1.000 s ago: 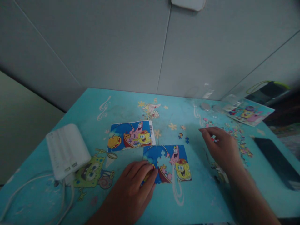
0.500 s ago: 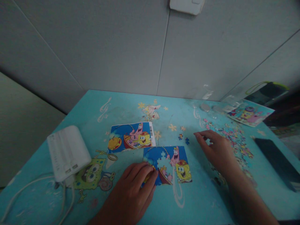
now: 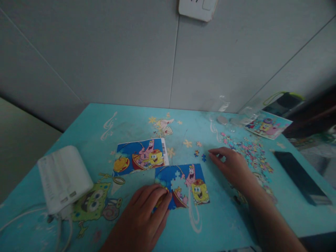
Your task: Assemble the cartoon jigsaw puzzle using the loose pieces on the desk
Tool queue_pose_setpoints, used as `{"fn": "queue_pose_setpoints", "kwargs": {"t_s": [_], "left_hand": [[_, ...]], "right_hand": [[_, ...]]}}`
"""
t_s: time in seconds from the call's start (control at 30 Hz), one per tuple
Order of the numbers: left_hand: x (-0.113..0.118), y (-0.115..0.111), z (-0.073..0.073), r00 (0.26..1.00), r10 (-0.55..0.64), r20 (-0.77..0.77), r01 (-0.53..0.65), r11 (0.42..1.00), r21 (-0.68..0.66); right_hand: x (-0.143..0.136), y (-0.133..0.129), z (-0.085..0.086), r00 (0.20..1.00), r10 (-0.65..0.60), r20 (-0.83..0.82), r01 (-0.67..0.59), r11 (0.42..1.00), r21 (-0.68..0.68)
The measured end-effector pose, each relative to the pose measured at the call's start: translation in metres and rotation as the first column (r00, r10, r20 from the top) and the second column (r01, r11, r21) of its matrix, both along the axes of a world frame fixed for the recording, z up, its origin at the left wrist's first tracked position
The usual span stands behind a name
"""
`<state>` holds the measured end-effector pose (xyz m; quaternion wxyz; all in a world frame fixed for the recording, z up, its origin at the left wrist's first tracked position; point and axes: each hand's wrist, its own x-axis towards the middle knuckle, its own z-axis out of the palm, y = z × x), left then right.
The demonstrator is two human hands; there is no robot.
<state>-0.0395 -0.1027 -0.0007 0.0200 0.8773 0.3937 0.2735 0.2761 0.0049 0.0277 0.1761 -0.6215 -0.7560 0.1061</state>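
Observation:
A partly assembled jigsaw puzzle point(image 3: 201, 175) lies flat, with a gap in its middle where the tablecloth shows through. My left hand point(image 3: 149, 206) is at its lower left corner, fingers bent together and gripping that edge, which they partly hide. Above and to the left, a reference picture card point(image 3: 140, 155) carries the same cartoon scene. My right hand point(image 3: 228, 164) hovers right of the puzzle, thumb and forefinger in a pinch; anything between the tips cannot be made out. Just left of them lie a blue puzzle piece point(image 3: 204, 158) and a multicoloured puzzle piece point(image 3: 196, 153).
Many loose puzzle pieces point(image 3: 252, 150) are spread beyond my right hand. A dark flat object point(image 3: 299, 176) lies at the right. Clear containers point(image 3: 223, 106) and another picture card point(image 3: 270, 126) stand at the back right. A white power bank point(image 3: 64, 176) with cables is at the left.
The view has shifted slightly, so most things appear further left. My right hand has come a little nearer the two loose pieces. My left hand stays at the puzzle's corner.

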Motion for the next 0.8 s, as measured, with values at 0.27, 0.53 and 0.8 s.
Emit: {"fn": "queue_pose_setpoints", "kwargs": {"t_s": [0.27, 0.53, 0.8], "left_hand": [[0.001, 0.001, 0.001, 1.000, 0.014, -0.001, -0.014, 1.000, 0.010], [0.001, -0.001, 0.000, 1.000, 0.006, 0.008, -0.006, 1.000, -0.027], [0.002, -0.001, 0.004, 1.000, 0.015, -0.010, -0.015, 1.000, -0.018]], "right_hand": [[-0.025, -0.001, -0.008, 0.994, 0.095, -0.050, -0.093, 0.995, 0.023], [-0.033, 0.009, -0.019, 0.991, 0.097, -0.092, -0.093, 0.995, 0.046], [-0.036, 0.008, -0.008, 0.972, 0.004, -0.234, -0.018, 0.998, -0.059]]}}
